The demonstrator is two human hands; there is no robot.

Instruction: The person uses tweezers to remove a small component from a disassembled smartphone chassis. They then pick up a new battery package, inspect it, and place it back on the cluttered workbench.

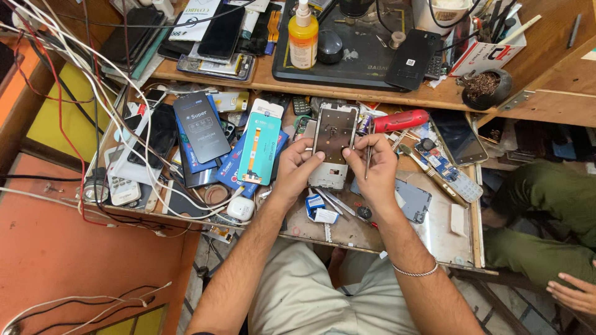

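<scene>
My left hand (297, 169) grips the left edge of an opened phone frame (333, 142), silvery with a dark inner plate, held upright over a cluttered drawer. On the frame's right edge rests my right hand (374, 167), which also pinches a thin metal tool (368, 155) pointing down. A red-handled screwdriver (400, 120) lies just behind my right hand. A silver bracelet (415, 272) is on my right wrist.
The pulled-out drawer (459, 248) holds phone screens, a teal display package (259, 149), a dark phone (200, 127), a circuit board (444, 167) and white cables (118, 111). Above it, the bench carries a black mat (363, 49) and a yellow bottle (303, 38). Another person's hand (574, 293) shows at lower right.
</scene>
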